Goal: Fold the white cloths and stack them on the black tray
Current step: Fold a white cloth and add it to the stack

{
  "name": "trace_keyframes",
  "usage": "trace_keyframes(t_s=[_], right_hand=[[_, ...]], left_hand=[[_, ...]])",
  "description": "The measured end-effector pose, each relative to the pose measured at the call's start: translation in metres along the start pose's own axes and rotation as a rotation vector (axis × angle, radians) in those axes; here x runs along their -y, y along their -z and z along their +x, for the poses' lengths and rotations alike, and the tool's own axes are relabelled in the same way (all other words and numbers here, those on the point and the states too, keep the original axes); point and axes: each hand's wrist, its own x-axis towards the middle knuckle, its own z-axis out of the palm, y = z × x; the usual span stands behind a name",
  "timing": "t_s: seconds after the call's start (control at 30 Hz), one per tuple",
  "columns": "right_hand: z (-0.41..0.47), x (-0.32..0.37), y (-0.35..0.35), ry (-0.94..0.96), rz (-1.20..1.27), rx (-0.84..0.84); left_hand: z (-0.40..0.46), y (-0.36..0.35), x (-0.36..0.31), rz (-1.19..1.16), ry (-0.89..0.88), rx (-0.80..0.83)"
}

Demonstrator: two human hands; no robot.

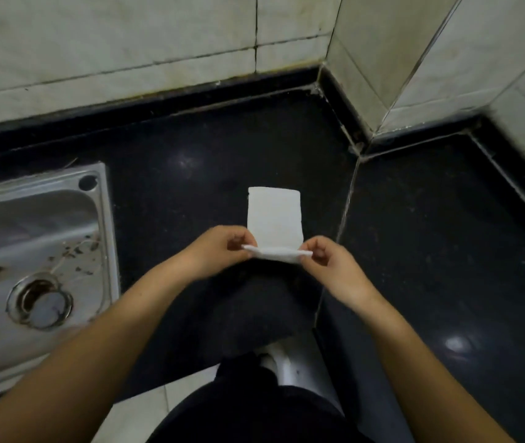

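Hands (219,247) (328,263), one white cloth (274,219)

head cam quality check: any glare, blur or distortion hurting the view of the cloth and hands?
Head view: dim overall; small glare spots on the black counter, none on the white cloth, which reads bright and nearly textureless. Left hand and right hand are slightly soft, pinching the cloth's near edge. Wide-angle bending shows in the wall tiles; the sink is dull, no hotspots.
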Motion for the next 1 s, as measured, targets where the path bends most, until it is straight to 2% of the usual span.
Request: trace_keyframes(t_s=[0.07,0.13,0.2,0.33,0.43,0.6,0.73,0.87,1.0], right_hand=[[-0.004,-0.023,-0.004,-0.065,-0.058,0.068],[0.001,-0.029,-0.004,-0.092,-0.056,0.108],[0.015,-0.024,0.0,-0.095,-0.009,0.091],[0.067,-0.003,0.008,-0.083,0.028,-0.071],[0.107,0.009,0.01,-0.106,-0.073,-0.17],[0.138,0.009,0.001,-0.23,-0.286,-0.204],[0.137,0.007,-0.008,-0.201,-0.511,-0.239],[0.129,0.004,-0.005,-0.277,-0.583,-0.256],[0.117,0.008,-0.014,-0.33,-0.79,-0.195]], left_hand=[[0.0,-0.017,0.017,0.049,0.078,0.117],[0.002,-0.021,0.023,0.043,0.122,0.158],[0.01,-0.015,0.023,-0.008,0.136,0.106],[0.05,0.009,0.018,-0.032,0.103,-0.07],[0.088,0.021,0.016,0.001,0.1,-0.165],[0.12,0.014,0.019,0.131,0.149,-0.196],[0.117,0.001,0.021,0.257,0.091,-0.295],[0.097,-0.012,0.023,0.292,0.241,-0.477],[0.083,-0.029,0.023,0.444,0.382,-0.414]])
